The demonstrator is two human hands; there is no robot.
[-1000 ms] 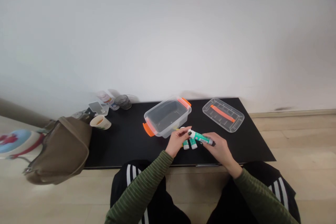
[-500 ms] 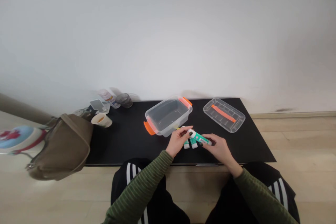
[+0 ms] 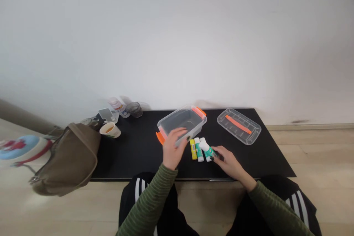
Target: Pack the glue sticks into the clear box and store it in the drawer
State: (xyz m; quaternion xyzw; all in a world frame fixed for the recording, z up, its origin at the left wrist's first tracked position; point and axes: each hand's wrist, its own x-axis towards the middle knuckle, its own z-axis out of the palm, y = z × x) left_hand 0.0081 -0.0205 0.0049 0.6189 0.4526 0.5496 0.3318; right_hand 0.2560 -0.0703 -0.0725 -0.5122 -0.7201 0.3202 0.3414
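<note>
The open left hand, fingers spread, hangs over the clear plastic box; the right hand's fingertips touch a white-capped green glue stick, any pinch unclear, beside a yellow glue stick.

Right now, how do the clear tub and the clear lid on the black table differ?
The clear plastic tub is deep and open-topped; the clear plastic lid is flat and shallow. The tub has orange clips at both ends; the lid has one orange strip along its middle. The tub is nearer the left hand; the lid lies further right. Both are clear plastic with orange parts, on the black table.
</note>
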